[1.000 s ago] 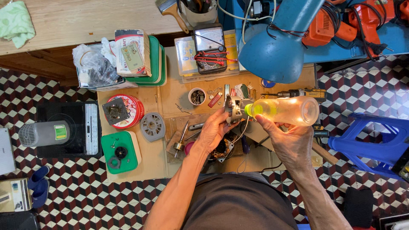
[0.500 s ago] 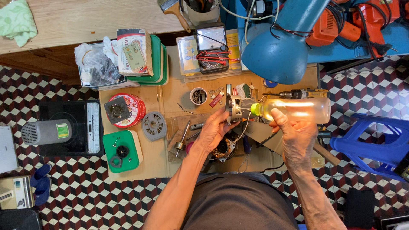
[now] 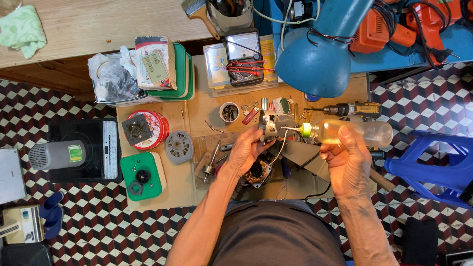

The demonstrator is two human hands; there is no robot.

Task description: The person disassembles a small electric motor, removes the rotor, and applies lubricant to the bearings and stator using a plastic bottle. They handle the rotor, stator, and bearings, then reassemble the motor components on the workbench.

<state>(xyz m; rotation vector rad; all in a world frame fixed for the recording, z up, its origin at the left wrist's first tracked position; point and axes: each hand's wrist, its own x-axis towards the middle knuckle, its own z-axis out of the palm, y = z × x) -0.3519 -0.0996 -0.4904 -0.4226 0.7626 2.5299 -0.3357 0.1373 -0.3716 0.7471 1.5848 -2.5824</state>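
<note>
Your left hand [image 3: 246, 152] grasps the small grey motor part [image 3: 271, 125] near the workbench's [image 3: 197, 113] middle; your right hand [image 3: 347, 157] is clenched around the clear squeeze bottle [image 3: 354, 132], its green nozzle [image 3: 305, 130] just beside the part

1. A white and red cardboard box [image 3: 153, 61] with a green patch stood upright at the bench's upper left, leaning on stacked green trays.
2. A multimeter [image 3: 244, 56] with a pale rectangular dial screen lay on a yellow-edged clear case [image 3: 217, 64].
3. A grey cylinder [image 3: 56, 155] on the floor at left carried a green and yellow label [image 3: 75, 153].
</note>
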